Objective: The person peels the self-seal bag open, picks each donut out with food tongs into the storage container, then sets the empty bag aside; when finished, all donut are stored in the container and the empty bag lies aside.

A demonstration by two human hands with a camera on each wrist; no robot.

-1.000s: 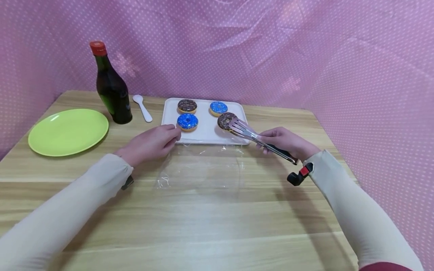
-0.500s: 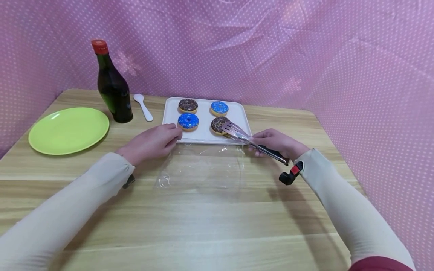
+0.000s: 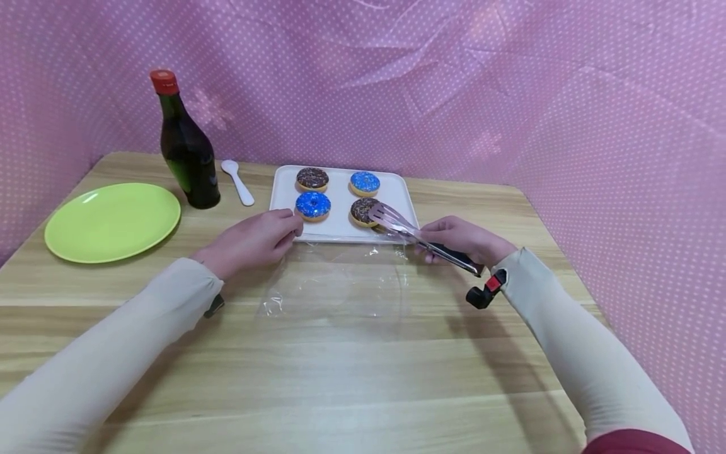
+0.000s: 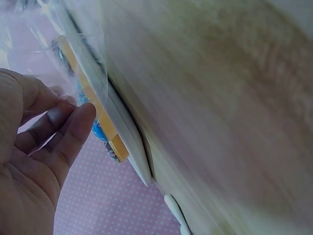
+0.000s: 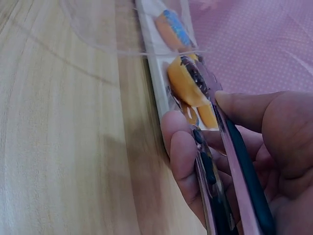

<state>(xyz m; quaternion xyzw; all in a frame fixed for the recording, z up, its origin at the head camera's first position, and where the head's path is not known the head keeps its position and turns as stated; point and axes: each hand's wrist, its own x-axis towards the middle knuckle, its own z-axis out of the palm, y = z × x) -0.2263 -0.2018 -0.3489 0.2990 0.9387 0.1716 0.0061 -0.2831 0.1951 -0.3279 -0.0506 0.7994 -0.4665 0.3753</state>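
Note:
My left hand (image 3: 255, 239) pinches a clear plastic bag (image 3: 340, 284) by its edge; the left wrist view shows thumb and fingertips meeting on the film. The bag spreads over the table in front of the white tray (image 3: 399, 192). My right hand (image 3: 462, 239) grips metal tongs (image 3: 394, 221) with dark handle grips. Their slotted head overlaps a chocolate-topped donut (image 3: 360, 211) at the tray's front right; in the right wrist view that donut (image 5: 183, 83) sits between the tong arms. A bright blue donut (image 3: 313, 207), another chocolate donut (image 3: 312, 179) and a lighter blue donut (image 3: 365, 183) lie on the tray.
Left of the tray lies a white spoon (image 3: 238, 183), beside a dark bottle (image 3: 190, 151) with a red cap. A green plate (image 3: 113, 224) rests at the table's left. Pink dotted cloth (image 3: 363, 88) hangs behind the wooden table (image 3: 340, 391).
Over the first half second the tongs and right hand moved left, and the chocolate donut shifted left and nearer the tray's front. The left hand has stayed on the bag. Little differs since.

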